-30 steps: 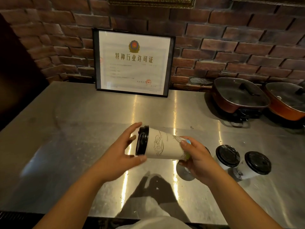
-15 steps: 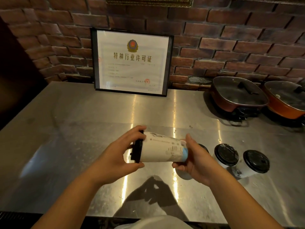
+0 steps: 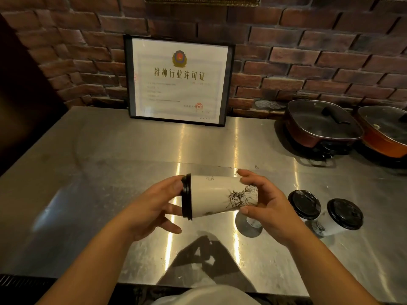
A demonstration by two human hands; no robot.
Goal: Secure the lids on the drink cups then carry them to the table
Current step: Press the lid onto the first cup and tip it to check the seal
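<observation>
A white paper cup [image 3: 215, 197] with a dark drawing lies sideways in the air above the steel counter [image 3: 99, 172]. Its black lid [image 3: 186, 197] points left. My left hand [image 3: 154, 208] presses on the lid with thumb and fingers around its rim. My right hand [image 3: 264, 201] grips the cup's base. Two more lidded cups [image 3: 305, 204] [image 3: 343, 214] stand upright to the right. Part of another cup [image 3: 253, 222] shows under my right hand.
A framed certificate [image 3: 178, 81] leans on the brick wall at the back. Two lidded red pans [image 3: 319, 124] [image 3: 383, 130] sit at the back right. The counter's front edge [image 3: 132, 282] runs close to my body.
The cup has been rotated about its long axis between my hands; the printed drawing now faces up near the base. Both hands stay on it at about the same place.
</observation>
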